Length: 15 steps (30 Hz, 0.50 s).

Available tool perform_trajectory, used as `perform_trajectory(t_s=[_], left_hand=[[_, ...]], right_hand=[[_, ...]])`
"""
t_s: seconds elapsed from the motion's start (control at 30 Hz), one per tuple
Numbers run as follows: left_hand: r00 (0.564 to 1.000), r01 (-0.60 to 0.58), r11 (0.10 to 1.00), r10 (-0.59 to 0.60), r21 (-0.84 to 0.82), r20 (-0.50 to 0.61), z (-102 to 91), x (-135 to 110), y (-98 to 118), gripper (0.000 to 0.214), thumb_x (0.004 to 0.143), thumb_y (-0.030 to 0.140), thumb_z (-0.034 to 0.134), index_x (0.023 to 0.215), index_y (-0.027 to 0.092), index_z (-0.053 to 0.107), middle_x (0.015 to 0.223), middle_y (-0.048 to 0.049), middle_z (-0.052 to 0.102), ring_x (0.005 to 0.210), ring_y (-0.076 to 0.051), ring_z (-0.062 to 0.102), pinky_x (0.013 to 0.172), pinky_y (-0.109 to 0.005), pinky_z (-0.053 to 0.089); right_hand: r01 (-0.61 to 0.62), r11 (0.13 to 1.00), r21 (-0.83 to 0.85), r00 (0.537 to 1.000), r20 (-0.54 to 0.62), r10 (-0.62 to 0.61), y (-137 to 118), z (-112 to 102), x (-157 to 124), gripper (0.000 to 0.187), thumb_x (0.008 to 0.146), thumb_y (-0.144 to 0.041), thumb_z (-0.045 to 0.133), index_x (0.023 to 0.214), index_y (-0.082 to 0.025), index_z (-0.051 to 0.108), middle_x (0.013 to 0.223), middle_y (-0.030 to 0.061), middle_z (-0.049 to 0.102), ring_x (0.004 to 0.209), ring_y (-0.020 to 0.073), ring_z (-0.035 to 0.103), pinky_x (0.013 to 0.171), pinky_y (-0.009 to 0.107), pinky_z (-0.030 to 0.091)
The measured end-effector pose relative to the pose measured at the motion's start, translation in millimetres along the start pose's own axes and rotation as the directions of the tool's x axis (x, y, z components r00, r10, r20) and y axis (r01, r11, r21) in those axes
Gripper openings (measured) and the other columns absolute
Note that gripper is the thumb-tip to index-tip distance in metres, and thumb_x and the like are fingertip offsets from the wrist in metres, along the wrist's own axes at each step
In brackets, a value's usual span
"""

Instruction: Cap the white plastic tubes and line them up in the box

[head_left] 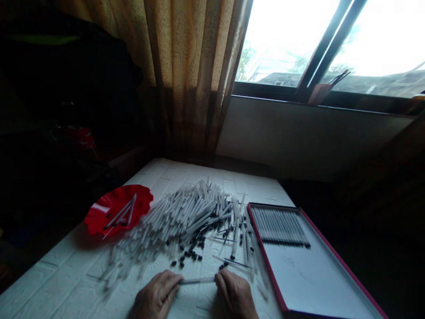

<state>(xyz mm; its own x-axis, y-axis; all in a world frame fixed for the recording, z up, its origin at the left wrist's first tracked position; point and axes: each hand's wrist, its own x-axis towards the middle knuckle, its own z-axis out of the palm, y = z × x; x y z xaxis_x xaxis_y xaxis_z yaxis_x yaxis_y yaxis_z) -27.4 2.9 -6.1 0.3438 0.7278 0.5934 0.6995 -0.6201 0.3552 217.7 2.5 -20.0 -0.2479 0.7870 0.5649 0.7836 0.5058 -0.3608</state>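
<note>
My left hand (157, 293) and my right hand (235, 292) are both closed, one at each end of a slim translucent pen (198, 281). It lies level between them, low over the near side of the table, and its two ends are hidden by my fingers. Just beyond my hands spreads a large heap of clear pen barrels (186, 212). Small black caps (189, 254) and thin dark refills (238, 263) are scattered along the heap's near and right sides.
To the right stands a shallow red-edged box (310, 279), with a row of black-capped pens (280, 227) at its far end. A red scalloped dish (102, 210) at the left holds a few thin sticks. Behind the white brick-patterned table (262, 186) hang curtains (189, 57) beside a window.
</note>
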Motion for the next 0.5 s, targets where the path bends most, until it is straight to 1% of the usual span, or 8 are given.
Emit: perform_trajectory(t_s=[0.1, 0.17, 0.23, 0.27, 0.33, 0.4, 0.43, 0.5], left_hand=[[1.000, -0.001, 1.000, 0.001, -0.006, 0.013, -1.7, 1, 2, 0.036, 0.100, 0.045, 0.037, 0.100, 0.028, 0.069, 0.084, 0.0011, 0.076, 0.075, -0.011, 0.074, 0.071, -0.012, 0.057], [1.000, 0.001, 1.000, -0.001, -0.009, 0.023, -2.1, 1, 2, 0.036, 0.100, 0.045, 0.037, 0.100, 0.028, 0.069, 0.083, 0.0012, 0.076, 0.075, -0.011, 0.074, 0.070, -0.012, 0.058], [1.000, 0.005, 1.000, -0.005, -0.009, 0.024, -1.7, 1, 1, 0.037, 0.099, 0.045, 0.037, 0.100, 0.028, 0.069, 0.083, 0.0013, 0.076, 0.074, -0.011, 0.075, 0.070, -0.012, 0.058], [1.000, 0.009, 1.000, -0.009, -0.007, 0.019, -1.3, 0, 0, 0.037, 0.099, 0.046, 0.037, 0.100, 0.028, 0.069, 0.083, 0.0014, 0.076, 0.074, -0.011, 0.075, 0.070, -0.012, 0.058], [1.000, 0.019, 1.000, -0.019, 0.000, -0.004, -0.5, 0, -1, 0.036, 0.099, 0.046, 0.038, 0.099, 0.029, 0.070, 0.084, 0.0017, 0.077, 0.075, -0.011, 0.075, 0.070, -0.012, 0.058], [0.999, 0.028, 1.000, -0.028, 0.006, -0.024, 0.0, -1, -1, 0.037, 0.098, 0.047, 0.039, 0.098, 0.028, 0.070, 0.084, 0.0019, 0.077, 0.075, -0.011, 0.075, 0.071, -0.011, 0.058], [0.999, 0.032, 0.999, -0.032, 0.009, -0.029, 0.1, 0, -1, 0.037, 0.099, 0.047, 0.038, 0.097, 0.028, 0.070, 0.084, 0.0019, 0.077, 0.075, -0.011, 0.075, 0.071, -0.011, 0.057], [0.999, 0.032, 0.999, -0.032, 0.013, -0.032, 0.3, 0, -1, 0.038, 0.099, 0.047, 0.038, 0.098, 0.028, 0.070, 0.084, 0.0018, 0.077, 0.075, -0.011, 0.075, 0.071, -0.011, 0.057]], right_hand=[[0.007, 1.000, -0.013, 1.000, 0.000, -0.007, 0, 1, 0, 0.055, 0.104, -0.034, 0.023, 0.057, -0.021, 0.049, 0.044, -0.0025, 0.052, 0.036, 0.0082, 0.051, 0.043, 0.020, 0.031], [-0.014, 0.999, 0.028, 1.000, 0.014, 0.014, 1, 1, -1, 0.055, 0.104, -0.034, 0.024, 0.056, -0.021, 0.049, 0.043, -0.0027, 0.053, 0.036, 0.0080, 0.051, 0.043, 0.020, 0.031], [-0.063, 0.993, 0.097, 0.998, 0.028, 0.060, 2, 2, -2, 0.053, 0.103, -0.036, 0.025, 0.059, -0.021, 0.051, 0.044, -0.0031, 0.053, 0.037, 0.0084, 0.052, 0.042, 0.019, 0.031], [-0.095, 0.986, 0.137, 0.995, 0.027, 0.093, 2, 2, -3, 0.051, 0.103, -0.037, 0.026, 0.064, -0.021, 0.054, 0.046, -0.0032, 0.054, 0.038, 0.0090, 0.052, 0.042, 0.019, 0.032], [-0.165, 0.960, 0.226, 0.986, 0.016, 0.166, 3, 3, -7, 0.041, 0.101, -0.040, 0.029, 0.083, -0.020, 0.060, 0.052, -0.0030, 0.058, 0.042, 0.0109, 0.056, 0.044, 0.019, 0.037], [-0.214, 0.921, 0.325, 0.974, 0.007, 0.224, 4, 4, -10, 0.031, 0.100, -0.041, 0.035, 0.104, -0.020, 0.057, 0.063, -0.0007, 0.064, 0.051, 0.0130, 0.062, 0.051, 0.019, 0.044], [-0.221, 0.904, 0.366, 0.972, 0.002, 0.237, 4, 5, -12, 0.028, 0.099, -0.040, 0.038, 0.110, -0.020, 0.054, 0.070, 0.0011, 0.066, 0.057, 0.0137, 0.064, 0.055, 0.019, 0.047], [-0.188, 0.891, 0.414, 0.977, -0.015, 0.213, 5, 5, -13, 0.021, 0.098, -0.035, 0.042, 0.111, -0.022, 0.053, 0.080, 0.0040, 0.068, 0.065, 0.0144, 0.067, 0.061, 0.019, 0.050]])
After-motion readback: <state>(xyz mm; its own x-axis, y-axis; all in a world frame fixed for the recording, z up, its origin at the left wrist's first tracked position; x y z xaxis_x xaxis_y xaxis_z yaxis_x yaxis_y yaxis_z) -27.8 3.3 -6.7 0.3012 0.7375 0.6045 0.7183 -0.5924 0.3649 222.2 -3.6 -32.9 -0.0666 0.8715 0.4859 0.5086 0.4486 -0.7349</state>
